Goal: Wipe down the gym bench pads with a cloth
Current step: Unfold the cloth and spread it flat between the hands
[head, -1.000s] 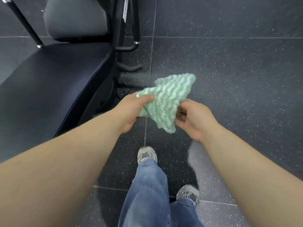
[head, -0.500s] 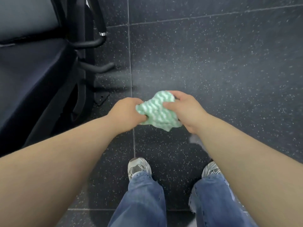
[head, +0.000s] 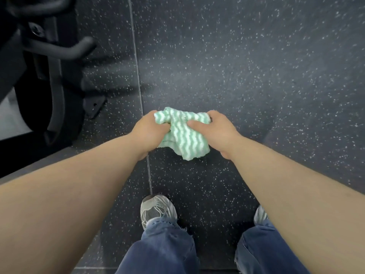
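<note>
Hands number two: the left hand (head: 148, 131) and right hand (head: 216, 129) each keep a clenched grip on one crumpled green-and-white cloth (head: 182, 135), held above the speckled floor (head: 246, 66). One bench (head: 21, 62) sits at ten o'clock; two shoes (head: 157, 211) at six.

Dark speckled rubber floor (head: 246, 62) is filling most of the shot, with a tile seam (head: 138, 80) running down it. Grey sneakers (head: 157, 210) are poking out from under blue jeans (head: 164, 248) at the bottom, one foot on the seam.
</note>
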Motion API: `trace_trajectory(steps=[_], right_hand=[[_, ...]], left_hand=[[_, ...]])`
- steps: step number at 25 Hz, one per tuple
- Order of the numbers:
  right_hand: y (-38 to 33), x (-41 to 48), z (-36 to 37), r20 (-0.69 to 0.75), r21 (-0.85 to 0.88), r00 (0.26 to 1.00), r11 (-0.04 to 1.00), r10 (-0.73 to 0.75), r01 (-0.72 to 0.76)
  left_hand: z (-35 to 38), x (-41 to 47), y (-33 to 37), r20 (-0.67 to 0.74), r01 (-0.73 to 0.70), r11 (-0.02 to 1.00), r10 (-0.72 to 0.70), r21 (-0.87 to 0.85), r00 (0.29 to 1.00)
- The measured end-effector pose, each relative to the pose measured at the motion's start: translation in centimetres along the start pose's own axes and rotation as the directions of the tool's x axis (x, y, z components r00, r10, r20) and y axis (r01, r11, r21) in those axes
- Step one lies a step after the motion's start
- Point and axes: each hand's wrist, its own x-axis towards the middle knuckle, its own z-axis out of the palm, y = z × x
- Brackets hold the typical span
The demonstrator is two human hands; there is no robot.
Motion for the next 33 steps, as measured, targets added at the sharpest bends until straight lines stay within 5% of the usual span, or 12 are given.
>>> trace_trajectory(steps=[6,10,12,14,18,21,25,28,31,33], right_hand=[[0.7,5.7,1.7,-0.042,0.056,0.999,0.998,-0.003,0.005],[0.9,9.0,2.7,-0.139,-0.176,0.989,0.984,-0.055,0.030],[1.7,10.2,3.1,-0.194,-0.189,0.977,0.981,-0.082,0.045],[2.0,10.6,3.0,-0.181,-0.028,0.983,0.999,-0.042,0.038],[0.1,11.0,1.3,0.090,0.406,0.996,0.913,-0.009,-0.028],[-1.9,12.5,0.6,0.223,0.184,0.970,0.981,-0.098,0.057],[-5.0,14.7,0.2,0.255,0.206,0.935,0.959,-0.247,0.197],[-7.7,15.0,0.5,0.362,0.093,0.890,0.960,-0.279,0.263],[-10.5,15.2,-0.2,0.223,0.026,0.914,0.940,-0.338,0.341],[-12.5,15.4,-1.7,0.153,0.116,0.937,0.948,-0.313,0.298]], left_hand=[[0.1,4.2,-2.0,-0.184,0.127,0.982,-0.151,-0.137,0.971],[0.9,6.5,-3.3,-0.411,0.110,0.990,-0.135,-0.083,0.902],[2.1,7.5,-3.7,-0.373,0.139,0.975,-0.195,-0.173,0.907],[2.8,8.1,-3.9,-0.289,0.091,0.962,-0.167,-0.258,0.942],[2.3,9.2,-3.8,-0.181,-0.131,0.986,0.148,0.101,0.972],[0.9,11.0,-3.3,-0.204,-0.126,0.948,0.191,0.294,0.960],[-1.4,12.5,-1.6,-0.342,-0.143,0.987,0.109,-0.076,0.933],[-4.8,13.4,0.3,-0.355,-0.229,0.887,0.080,-0.401,0.932],[-7.1,13.5,3.0,-0.418,-0.316,0.788,0.082,-0.528,0.905],[-8.5,13.0,3.9,-0.312,-0.283,0.705,0.091,-0.651,0.946]])
